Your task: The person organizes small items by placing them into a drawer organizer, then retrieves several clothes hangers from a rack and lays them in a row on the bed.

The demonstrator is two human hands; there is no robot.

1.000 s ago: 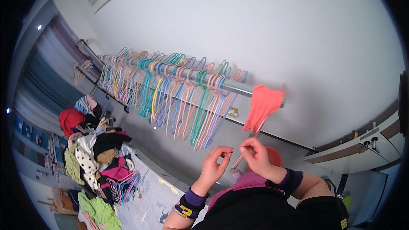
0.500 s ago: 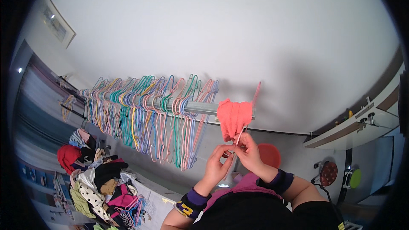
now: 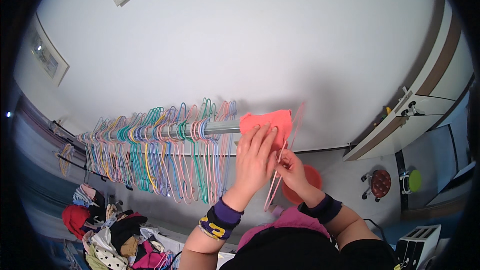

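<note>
- Left hand (image 3: pixel 254 162): fingers extended, laid on coral cloth (image 3: pixel 266 119).
- Cloth sits over rail (image 3: pixel 224 127) end, under left fingertips.
- Right hand (image 3: pixel 293 171): pinching pink hanger (image 3: pixel 272 188), beside left hand.
- Hanger row (image 3: pixel 155 155): left of left hand.

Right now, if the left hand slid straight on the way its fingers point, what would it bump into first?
The coral cloth: the left hand's fingers already seem to lie against it. Past that, probably the white wall, though how far back it is stays unclear.
</note>
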